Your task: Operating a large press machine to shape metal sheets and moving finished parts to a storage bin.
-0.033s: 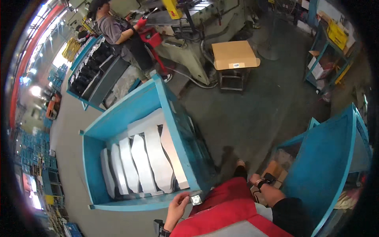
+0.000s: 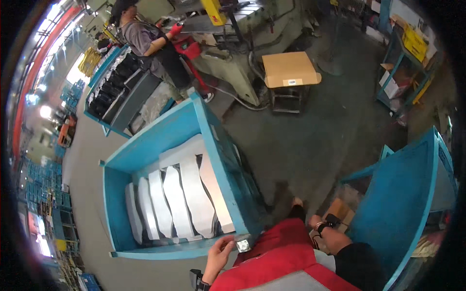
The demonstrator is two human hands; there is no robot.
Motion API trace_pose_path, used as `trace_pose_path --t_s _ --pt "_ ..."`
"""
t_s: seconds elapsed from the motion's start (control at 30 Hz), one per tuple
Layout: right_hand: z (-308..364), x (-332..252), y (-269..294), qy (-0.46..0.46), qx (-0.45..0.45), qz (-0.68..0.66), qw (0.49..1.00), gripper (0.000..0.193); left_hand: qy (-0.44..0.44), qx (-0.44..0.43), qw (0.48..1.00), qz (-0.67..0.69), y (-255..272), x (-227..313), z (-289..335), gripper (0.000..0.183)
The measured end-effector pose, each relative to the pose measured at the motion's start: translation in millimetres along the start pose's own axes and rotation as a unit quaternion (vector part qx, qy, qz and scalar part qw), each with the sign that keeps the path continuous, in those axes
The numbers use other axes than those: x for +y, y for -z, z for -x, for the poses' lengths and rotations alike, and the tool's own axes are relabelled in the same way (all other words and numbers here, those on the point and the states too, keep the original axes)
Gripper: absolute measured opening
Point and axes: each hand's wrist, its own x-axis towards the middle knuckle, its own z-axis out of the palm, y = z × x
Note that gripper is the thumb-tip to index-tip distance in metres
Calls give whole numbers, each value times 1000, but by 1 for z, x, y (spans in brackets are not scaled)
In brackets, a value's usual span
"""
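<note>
A small shiny metal piece (image 2: pixel 242 244) is pinched between thumb and fingertips of the left hand (image 2: pixel 219 252), held just at the near rim of the blue bin (image 2: pixel 160 253), which is stacked with cut sheet-metal blanks (image 2: pixel 182 199). No shift from the earlier frame is seen; same pose, so the piece is judged not yet placed. The right hand (image 2: pixel 318 228), wrist banded, is lowered toward the second blue bin (image 2: pixel 412 194); its grip cannot be told. A co-worker (image 2: pixel 145 41) is occupied at the press behind.
</note>
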Motion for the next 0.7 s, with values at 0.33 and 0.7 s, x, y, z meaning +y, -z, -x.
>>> trace_pose_path --t_s 0.33,0.7 --pt "-1 -75 -7 -16 66 -1 998 32 18 7 990 137 22 -35 16 28" --pt "-32 -75 -47 37 -30 54 997 37 -89 37 987 131 45 -64 21 28"
